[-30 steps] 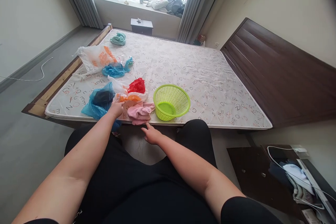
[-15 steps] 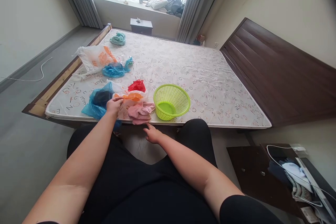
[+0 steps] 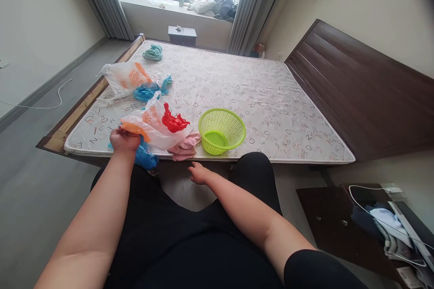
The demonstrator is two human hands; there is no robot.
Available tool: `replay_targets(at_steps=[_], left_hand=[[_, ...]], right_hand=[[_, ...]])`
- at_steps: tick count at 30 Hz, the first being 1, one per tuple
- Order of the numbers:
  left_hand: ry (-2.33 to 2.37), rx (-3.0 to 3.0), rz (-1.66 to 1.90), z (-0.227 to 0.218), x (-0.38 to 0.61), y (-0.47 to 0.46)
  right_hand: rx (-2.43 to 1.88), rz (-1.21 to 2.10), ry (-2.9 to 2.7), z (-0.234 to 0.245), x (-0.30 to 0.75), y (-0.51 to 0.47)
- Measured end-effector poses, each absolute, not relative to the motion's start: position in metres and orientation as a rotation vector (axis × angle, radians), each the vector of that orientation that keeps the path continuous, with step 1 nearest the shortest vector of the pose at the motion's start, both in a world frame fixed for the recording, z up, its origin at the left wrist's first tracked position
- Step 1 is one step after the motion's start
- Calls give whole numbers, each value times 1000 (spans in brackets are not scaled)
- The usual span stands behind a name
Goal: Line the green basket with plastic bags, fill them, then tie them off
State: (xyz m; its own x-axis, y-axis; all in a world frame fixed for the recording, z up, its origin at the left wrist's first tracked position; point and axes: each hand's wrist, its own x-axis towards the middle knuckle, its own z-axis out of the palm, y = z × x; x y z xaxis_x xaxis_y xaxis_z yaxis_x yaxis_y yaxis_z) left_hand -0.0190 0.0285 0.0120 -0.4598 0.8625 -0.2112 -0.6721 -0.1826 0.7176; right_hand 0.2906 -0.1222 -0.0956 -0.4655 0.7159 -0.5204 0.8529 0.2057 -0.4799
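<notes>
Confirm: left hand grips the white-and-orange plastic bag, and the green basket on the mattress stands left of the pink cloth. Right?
Not quite: the head view shows the green basket to the right of the pink cloth. The left hand does grip the white-and-orange plastic bag, and the basket is on the mattress.

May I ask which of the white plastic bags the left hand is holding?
The nearer white bag, with red plastic against it: its orange edge is in the left hand, while the other white bag lies farther back, untouched.
</notes>
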Motion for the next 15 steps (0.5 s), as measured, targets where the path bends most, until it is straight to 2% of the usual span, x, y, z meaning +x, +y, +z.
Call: replay_targets(at_steps=[8, 15], left_hand=[[837, 343, 1821, 30, -24, 17], [698, 255, 1908, 44, -20, 8]], right_hand=[[1452, -1086, 2319, -95, 294, -124], [1564, -1241, 2456, -90, 288, -118]])
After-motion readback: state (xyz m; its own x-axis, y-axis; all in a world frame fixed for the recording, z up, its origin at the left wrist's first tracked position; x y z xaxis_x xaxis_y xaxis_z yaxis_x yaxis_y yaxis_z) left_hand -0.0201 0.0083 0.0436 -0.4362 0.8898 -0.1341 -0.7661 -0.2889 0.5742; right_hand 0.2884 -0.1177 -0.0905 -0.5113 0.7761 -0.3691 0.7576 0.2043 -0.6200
